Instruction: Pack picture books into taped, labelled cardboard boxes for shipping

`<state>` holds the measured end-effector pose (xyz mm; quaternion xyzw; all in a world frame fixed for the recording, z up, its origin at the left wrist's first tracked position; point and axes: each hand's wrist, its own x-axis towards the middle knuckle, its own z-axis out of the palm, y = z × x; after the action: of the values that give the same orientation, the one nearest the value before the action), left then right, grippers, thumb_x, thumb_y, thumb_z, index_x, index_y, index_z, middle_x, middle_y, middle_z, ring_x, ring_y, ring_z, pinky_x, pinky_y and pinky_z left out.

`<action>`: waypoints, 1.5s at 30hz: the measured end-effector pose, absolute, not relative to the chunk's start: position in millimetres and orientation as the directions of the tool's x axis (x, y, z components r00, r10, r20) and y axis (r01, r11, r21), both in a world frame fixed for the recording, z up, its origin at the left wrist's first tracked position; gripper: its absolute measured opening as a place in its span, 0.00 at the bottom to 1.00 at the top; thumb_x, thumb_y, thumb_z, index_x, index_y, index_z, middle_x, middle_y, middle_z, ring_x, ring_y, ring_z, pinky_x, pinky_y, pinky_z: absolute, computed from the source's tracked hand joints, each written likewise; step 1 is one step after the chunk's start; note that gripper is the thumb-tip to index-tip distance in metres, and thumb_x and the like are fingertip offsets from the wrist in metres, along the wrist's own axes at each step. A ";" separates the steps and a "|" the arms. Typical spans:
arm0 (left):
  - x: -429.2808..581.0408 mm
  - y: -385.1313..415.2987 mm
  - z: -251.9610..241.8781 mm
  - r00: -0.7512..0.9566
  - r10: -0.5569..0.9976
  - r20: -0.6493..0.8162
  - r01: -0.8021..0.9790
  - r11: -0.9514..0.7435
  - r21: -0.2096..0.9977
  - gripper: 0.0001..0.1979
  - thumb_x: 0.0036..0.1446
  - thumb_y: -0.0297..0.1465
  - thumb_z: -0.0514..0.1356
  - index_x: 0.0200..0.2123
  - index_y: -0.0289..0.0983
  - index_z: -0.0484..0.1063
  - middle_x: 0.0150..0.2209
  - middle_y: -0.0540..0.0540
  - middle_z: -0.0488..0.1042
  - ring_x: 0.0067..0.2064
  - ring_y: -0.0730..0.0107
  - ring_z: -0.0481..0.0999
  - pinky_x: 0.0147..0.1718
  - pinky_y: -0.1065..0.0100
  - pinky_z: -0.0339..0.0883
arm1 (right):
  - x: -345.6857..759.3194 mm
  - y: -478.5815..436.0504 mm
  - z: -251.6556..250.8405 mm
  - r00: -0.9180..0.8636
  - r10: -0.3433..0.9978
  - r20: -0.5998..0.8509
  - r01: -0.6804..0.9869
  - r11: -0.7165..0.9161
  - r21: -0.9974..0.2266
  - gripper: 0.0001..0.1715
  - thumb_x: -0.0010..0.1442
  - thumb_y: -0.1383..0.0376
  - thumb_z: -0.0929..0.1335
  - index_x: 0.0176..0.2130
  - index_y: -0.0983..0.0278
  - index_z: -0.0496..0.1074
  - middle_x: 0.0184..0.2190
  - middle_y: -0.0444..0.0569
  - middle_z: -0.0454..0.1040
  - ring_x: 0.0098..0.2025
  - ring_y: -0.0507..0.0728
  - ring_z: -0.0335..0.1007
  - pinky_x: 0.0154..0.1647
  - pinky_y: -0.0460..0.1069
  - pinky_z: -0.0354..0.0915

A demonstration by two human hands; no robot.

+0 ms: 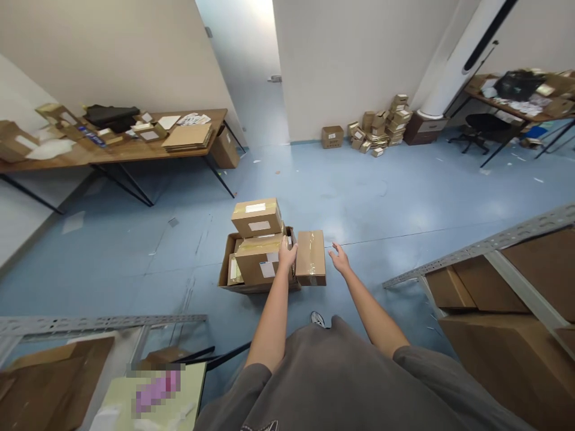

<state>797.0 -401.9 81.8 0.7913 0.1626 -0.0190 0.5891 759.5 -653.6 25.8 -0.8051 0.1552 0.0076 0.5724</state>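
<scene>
A taped brown cardboard box [310, 254] stands between my two hands, just right of a larger open carton [228, 263]. My left hand [287, 254] is at the box's left side, fingers stretched forward; whether it touches the box I cannot tell. To the right, with a small gap from the box, my right hand [340, 259] has its fingers apart and holds nothing. Inside the open carton sits a labelled box [258, 263], partly behind my left hand. Another labelled box [256, 216] rests at the far side on top of the carton's contents.
Metal shelving with cardboard boxes rises at the right [476, 287] and lower left [103, 323]. A wooden table [157, 157] with flat cardboard stands at the left. Small boxes [381, 126] are piled by the far wall, near a door [256, 72].
</scene>
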 end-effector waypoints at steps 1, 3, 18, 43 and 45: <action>796.6 -395.8 85.9 0.939 0.276 -0.207 0.280 -0.257 0.925 0.40 0.59 0.40 0.70 0.72 0.41 0.64 0.74 0.35 0.64 0.74 0.48 0.65 0.71 0.54 0.58 | 765.9 -649.4 28.5 0.962 -0.210 -0.173 -0.230 -0.289 -0.929 0.36 0.61 0.54 0.68 0.65 0.61 0.71 0.66 0.60 0.75 0.69 0.66 0.70 0.69 0.64 0.65; 793.7 -382.3 94.3 0.917 0.359 -0.174 0.282 -0.275 0.919 0.36 0.62 0.38 0.68 0.71 0.41 0.67 0.72 0.36 0.68 0.71 0.49 0.69 0.70 0.54 0.61 | 778.9 -638.2 36.7 0.982 -0.145 -0.123 -0.160 -0.280 -0.947 0.35 0.62 0.54 0.68 0.65 0.60 0.71 0.66 0.60 0.75 0.69 0.66 0.70 0.68 0.64 0.66; 641.4 -234.5 133.5 0.638 0.768 0.061 0.178 -0.223 0.958 0.24 0.67 0.32 0.62 0.65 0.40 0.76 0.64 0.39 0.77 0.66 0.54 0.74 0.67 0.55 0.67 | 767.9 -433.2 107.7 0.894 0.431 0.123 0.227 -0.199 -0.953 0.37 0.67 0.47 0.66 0.67 0.61 0.71 0.68 0.60 0.73 0.69 0.67 0.69 0.66 0.64 0.69; 94.8 -19.4 117.5 -0.085 0.995 0.062 0.309 -0.032 0.950 0.26 0.71 0.35 0.59 0.70 0.43 0.69 0.70 0.39 0.70 0.68 0.55 0.72 0.63 0.59 0.70 | 339.3 -83.7 107.9 0.301 0.930 0.210 0.564 0.004 -0.826 0.32 0.69 0.56 0.66 0.68 0.61 0.72 0.68 0.59 0.72 0.68 0.67 0.68 0.69 0.64 0.67; 95.4 -12.3 109.3 -0.091 0.995 0.046 0.298 -0.017 0.954 0.25 0.71 0.34 0.59 0.69 0.42 0.70 0.70 0.38 0.71 0.68 0.56 0.72 0.63 0.59 0.70 | 334.7 -75.0 100.0 0.299 0.931 0.210 0.597 -0.011 -0.802 0.31 0.68 0.57 0.66 0.67 0.60 0.72 0.66 0.58 0.73 0.68 0.67 0.69 0.69 0.63 0.67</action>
<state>95.4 -12.3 109.3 0.5525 0.5850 0.4510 0.3862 334.7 -75.0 100.0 -0.6837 -0.5589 0.1955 0.4267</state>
